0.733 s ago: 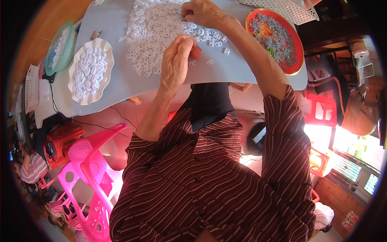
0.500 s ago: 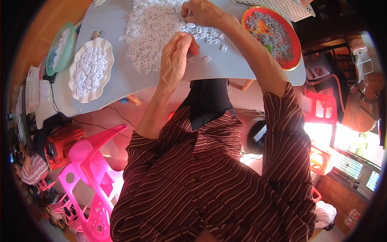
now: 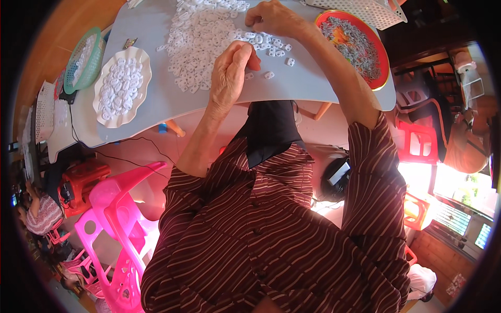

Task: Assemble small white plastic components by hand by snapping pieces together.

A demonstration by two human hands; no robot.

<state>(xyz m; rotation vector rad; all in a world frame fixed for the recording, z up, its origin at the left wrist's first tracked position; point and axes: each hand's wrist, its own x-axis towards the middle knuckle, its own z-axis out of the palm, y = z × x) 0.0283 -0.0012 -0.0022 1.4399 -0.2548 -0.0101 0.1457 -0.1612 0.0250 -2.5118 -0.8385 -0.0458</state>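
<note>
A large heap of small white plastic pieces with holes (image 3: pixel 201 47) covers the middle of the grey table (image 3: pixel 302 86). My left hand (image 3: pixel 229 72) is closed at the heap's near right side, thumb against the curled fingers. What it holds, if anything, is hidden. Beyond it, my right hand (image 3: pixel 272 20) hovers over the table with fingers bent down and pinched together; nothing between them can be made out. Just below that hand lies a looser cluster of the same pieces (image 3: pixel 269 43), with a few single ones nearer the edge.
On the right sits a red tray (image 3: pixel 384 60) of small grey parts. A scalloped white dish (image 3: pixel 147 73) holding white pieces stands at left, beside a green basket (image 3: pixel 96 60). A white perforated basket (image 3: pixel 365 11) is at the far right, a pink chair (image 3: pixel 117 208) below left.
My right hand has shifted slightly right and nearer, away from the heap's far edge. My left hand stays closed in nearly the same place. The whole view has shifted slightly.
</note>
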